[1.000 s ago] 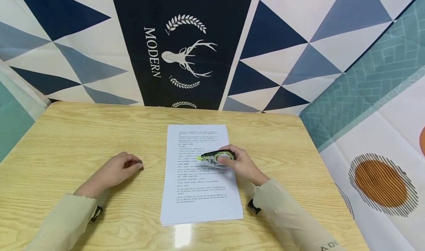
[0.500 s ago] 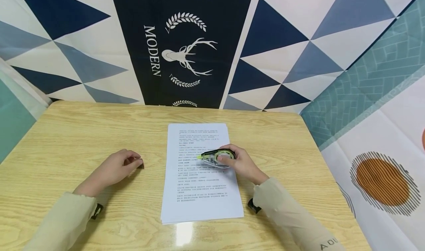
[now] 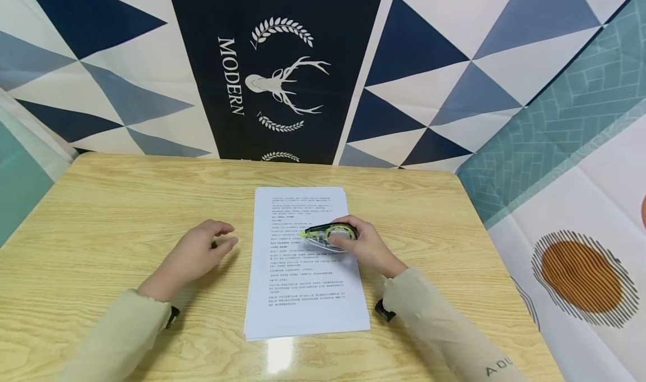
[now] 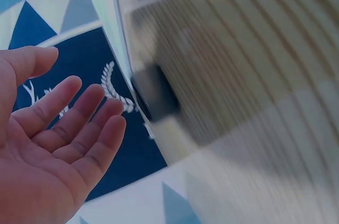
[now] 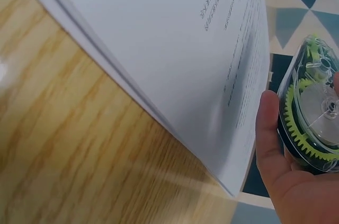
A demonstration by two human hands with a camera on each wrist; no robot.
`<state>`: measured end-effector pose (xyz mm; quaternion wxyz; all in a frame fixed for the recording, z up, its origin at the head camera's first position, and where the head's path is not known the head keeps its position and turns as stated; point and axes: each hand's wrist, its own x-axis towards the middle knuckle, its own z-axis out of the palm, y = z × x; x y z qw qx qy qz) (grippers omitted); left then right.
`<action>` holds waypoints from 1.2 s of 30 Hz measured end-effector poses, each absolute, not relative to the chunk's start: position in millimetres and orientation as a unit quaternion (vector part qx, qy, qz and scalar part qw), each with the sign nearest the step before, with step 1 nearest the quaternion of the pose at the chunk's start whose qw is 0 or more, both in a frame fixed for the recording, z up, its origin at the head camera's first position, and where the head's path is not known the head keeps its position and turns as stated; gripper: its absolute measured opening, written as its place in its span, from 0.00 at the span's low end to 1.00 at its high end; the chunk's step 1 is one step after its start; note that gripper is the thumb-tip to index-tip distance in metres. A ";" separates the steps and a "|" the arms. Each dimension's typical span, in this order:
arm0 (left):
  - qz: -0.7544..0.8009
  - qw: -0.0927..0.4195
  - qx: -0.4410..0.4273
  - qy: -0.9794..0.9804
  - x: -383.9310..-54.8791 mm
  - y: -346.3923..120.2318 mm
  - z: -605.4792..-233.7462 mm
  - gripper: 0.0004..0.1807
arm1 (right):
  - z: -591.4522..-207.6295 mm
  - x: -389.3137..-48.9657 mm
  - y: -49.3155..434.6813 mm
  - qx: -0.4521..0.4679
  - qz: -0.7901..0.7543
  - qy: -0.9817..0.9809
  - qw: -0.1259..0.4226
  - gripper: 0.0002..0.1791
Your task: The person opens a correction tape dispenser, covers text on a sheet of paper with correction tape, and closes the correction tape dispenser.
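Observation:
My right hand (image 3: pixel 368 246) grips a correction tape (image 3: pixel 330 237) over the right side of a stack of printed paper (image 3: pixel 308 309), its lime tip pointing left. Through its transparent case in the right wrist view, a green gear (image 5: pixel 299 123) shows. My left hand (image 3: pixel 194 253) hovers left of the stack, holding nothing. Its fingers (image 4: pixel 87 147) look loosely bent in the left wrist view. Just past them, a small dark rectangular piece (image 4: pixel 155 92) is on the table, blurred; in the head view the left hand mostly hides it.
A wood-grain table (image 3: pixel 126 202) carries everything. Behind it hangs a patterned cloth (image 3: pixel 282 90) with a deer print, and another cloth (image 3: pixel 570 202) runs along the right side.
My left hand has let go of the small dark piece, spread its fingers and shifted right toward the paper. My right hand with the correction tape has barely moved.

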<state>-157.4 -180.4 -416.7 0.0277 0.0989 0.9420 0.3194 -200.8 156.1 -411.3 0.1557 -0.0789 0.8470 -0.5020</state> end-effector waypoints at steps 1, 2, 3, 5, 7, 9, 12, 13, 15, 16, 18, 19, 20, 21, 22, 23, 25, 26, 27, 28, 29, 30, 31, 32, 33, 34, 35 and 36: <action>0.317 0.026 0.102 0.943 -158.0 -176.4 -416.8 0.21 | -411.4 -201.0 155.6 -0.079 -0.501 0.848 0.154 0.20; 0.316 0.026 0.104 0.943 -158.6 -172.7 -416.8 0.20 | -411.4 -201.3 155.2 -0.079 -0.501 0.848 0.154 0.20; 0.314 0.024 0.106 0.943 -159.3 -169.2 -417.0 0.20 | -411.3 -201.5 154.8 -0.078 -0.501 0.848 0.153 0.20; 0.310 0.017 0.111 0.944 -160.6 -163.0 -417.5 0.19 | -411.1 -201.7 154.1 -0.081 -0.501 0.848 0.150 0.20; 0.303 0.011 0.117 0.946 -161.4 -158.2 -418.0 0.18 | -410.9 -201.9 153.2 -0.082 -0.503 0.848 0.147 0.20; 0.299 0.005 0.120 0.947 -162.0 -154.3 -419.0 0.17 | -410.4 -201.9 152.3 -0.083 -0.504 0.847 0.145 0.20; 0.292 0.003 0.122 0.949 -162.5 -149.0 -419.8 0.17 | -410.3 -202.3 151.4 -0.084 -0.505 0.847 0.144 0.20; 0.290 0.003 0.122 0.949 -162.7 -147.1 -419.9 0.18 | -410.4 -202.3 151.3 -0.087 -0.504 0.847 0.143 0.20; 0.287 0.005 0.123 0.950 -163.2 -143.3 -420.0 0.18 | -410.8 -202.8 150.8 -0.088 -0.503 0.848 0.142 0.19; 0.286 0.008 0.123 0.950 -163.4 -141.4 -420.0 0.19 | -411.0 -203.0 150.4 -0.089 -0.502 0.849 0.142 0.18; 0.284 0.012 0.122 0.951 -163.8 -137.3 -420.6 0.20 | -411.3 -203.4 149.5 -0.090 -0.500 0.850 0.142 0.18; 0.282 0.014 0.123 0.951 -164.0 -135.4 -421.3 0.20 | -411.3 -203.5 149.0 -0.093 -0.499 0.850 0.142 0.18; 0.280 0.016 0.124 0.952 -164.2 -133.7 -422.3 0.20 | -411.3 -203.7 148.4 -0.092 -0.499 0.850 0.143 0.18; 0.277 0.017 0.125 0.953 -164.5 -132.1 -423.4 0.20 | -411.4 -203.8 147.8 -0.095 -0.498 0.850 0.143 0.18; 0.274 0.018 0.126 0.953 -164.5 -130.5 -424.4 0.20 | -411.1 -203.8 147.3 -0.096 -0.499 0.849 0.144 0.18; 0.271 0.019 0.128 0.954 -164.6 -129.1 -425.5 0.19 | -410.9 -203.8 146.8 -0.096 -0.499 0.849 0.144 0.18; 0.264 0.021 0.134 0.955 -164.8 -126.7 -427.3 0.19 | -410.4 -203.8 145.7 -0.096 -0.501 0.848 0.145 0.18; 0.262 0.022 0.135 0.955 -164.8 -125.6 -427.8 0.19 | -410.3 -203.9 145.3 -0.095 -0.502 0.847 0.145 0.18; 0.260 0.023 0.136 0.956 -164.7 -124.6 -428.1 0.19 | -410.1 -204.0 144.8 -0.095 -0.503 0.847 0.146 0.18; 0.257 0.023 0.136 0.956 -164.6 -123.6 -428.5 0.19 | -410.0 -204.0 144.4 -0.094 -0.504 0.846 0.147 0.18; 0.254 0.024 0.135 0.957 -164.8 -122.7 -428.9 0.19 | -410.0 -204.0 143.9 -0.093 -0.505 0.846 0.148 0.18; 0.251 0.024 0.135 0.958 -164.8 -121.7 -429.0 0.18 | -409.9 -204.1 143.3 -0.092 -0.506 0.845 0.148 0.18; 0.248 0.024 0.134 0.959 -164.9 -120.9 -429.0 0.18 | -409.7 -204.1 142.8 -0.091 -0.506 0.845 0.148 0.18; 0.245 0.025 0.132 0.960 -164.9 -119.8 -428.8 0.18 | -409.8 -204.2 142.3 -0.092 -0.506 0.845 0.149 0.18; 0.242 0.026 0.131 0.961 -165.1 -118.9 -428.9 0.18 | -409.8 -204.4 141.7 -0.094 -0.506 0.844 0.150 0.19; 0.239 0.026 0.131 0.962 -165.2 -118.0 -428.6 0.18 | -409.7 -204.5 140.9 -0.094 -0.506 0.844 0.150 0.19; 0.236 0.028 0.131 0.963 -165.5 -117.3 -428.2 0.18 | -409.4 -204.6 140.0 -0.095 -0.507 0.843 0.151 0.19; 0.233 0.028 0.131 0.963 -165.6 -116.6 -428.1 0.19 | -409.3 -204.7 139.2 -0.095 -0.508 0.843 0.151 0.19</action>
